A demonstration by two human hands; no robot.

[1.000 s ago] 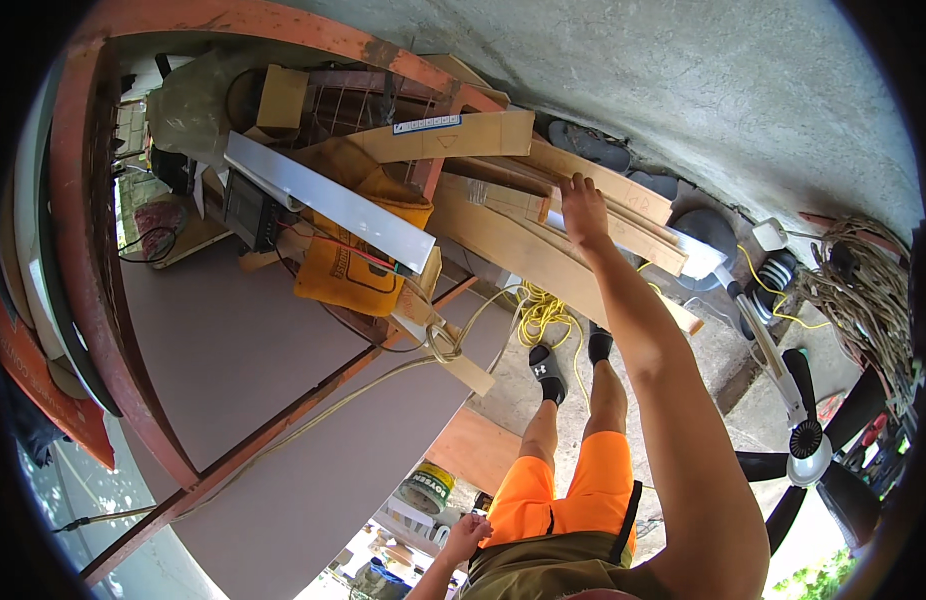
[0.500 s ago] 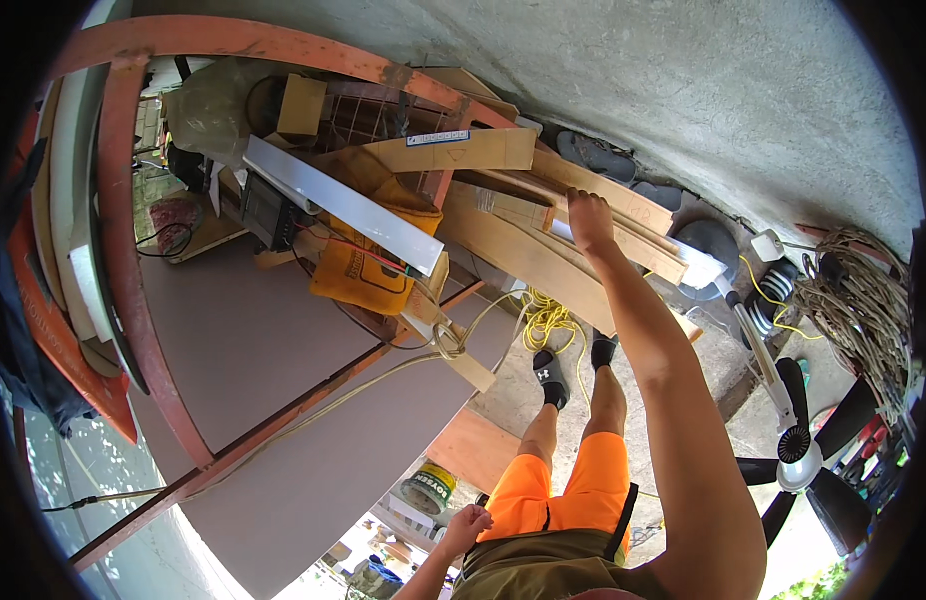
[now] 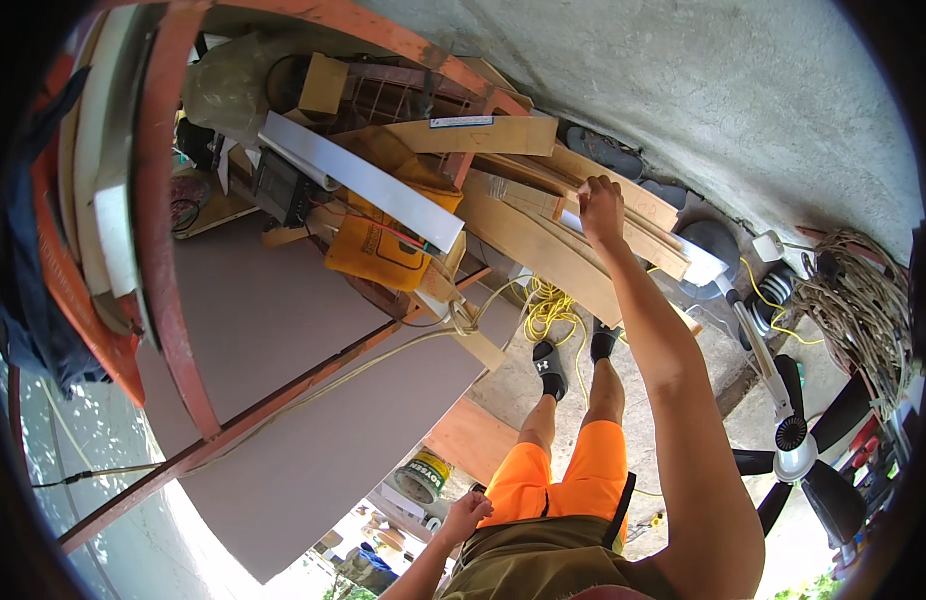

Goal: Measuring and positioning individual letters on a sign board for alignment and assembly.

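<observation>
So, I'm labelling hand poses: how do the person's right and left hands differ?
The right hand is out at the wooden boards; the left hand is close to the body, beside the orange shorts. The right hand's arm shows past the elbow; the left hand's shows only as forearm. Both hands are bare, with bent fingers.

Fan point(image 3: 795, 458) lower right, rope coil point(image 3: 851, 300) above it near right edge. Yellow cord point(image 3: 550, 312) bunched mid-frame. Bucket point(image 3: 420, 478) lower centre. Grey wall point(image 3: 713, 90) upper right. Red frame point(image 3: 163, 200) at left, yellow bag point(image 3: 376, 258) left of centre.
</observation>
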